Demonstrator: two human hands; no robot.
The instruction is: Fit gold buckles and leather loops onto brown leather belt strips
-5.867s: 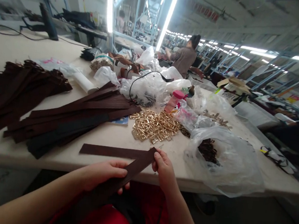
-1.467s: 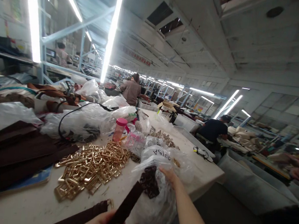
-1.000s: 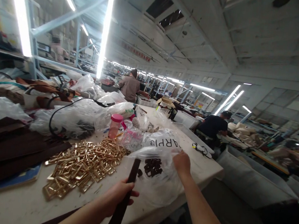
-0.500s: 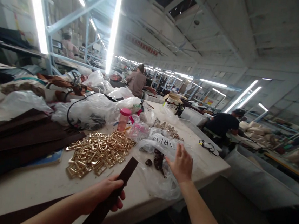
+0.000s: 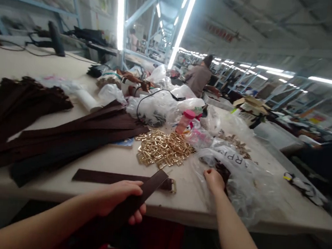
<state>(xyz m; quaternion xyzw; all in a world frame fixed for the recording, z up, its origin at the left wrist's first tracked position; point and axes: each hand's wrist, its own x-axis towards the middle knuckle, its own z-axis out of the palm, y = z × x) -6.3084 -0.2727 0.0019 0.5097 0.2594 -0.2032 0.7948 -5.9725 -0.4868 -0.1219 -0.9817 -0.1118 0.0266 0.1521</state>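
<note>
My left hand [image 5: 126,201] is wrapped round a dark brown strap [image 5: 155,183], whose squared end points up and to the right. Over the near side of an open clear plastic bag [image 5: 244,194], my right hand [image 5: 215,181] has its fingers pinched together; what they hold, if anything, I cannot make out. Dark brown small pieces [image 5: 223,171] lie in the bag behind that hand. Under the held strap's tip, another brown strap [image 5: 99,176] lies flat, a gold buckle [image 5: 173,185] at its right end. A heap of loose gold buckles [image 5: 163,149] is just beyond.
Brown straps [image 5: 73,139] lie fanned in piles at left. Behind the buckles stand a pink-lidded jar [image 5: 185,120] and crumpled plastic bags [image 5: 156,108]. The table's front edge [image 5: 175,212] runs below my hands. A person [image 5: 199,78] stands farther back.
The view has swung left, bringing the flat buckled strap and more strap piles into sight. My right hand's spread fingers have closed at the bag. The left hand keeps its strap.
</note>
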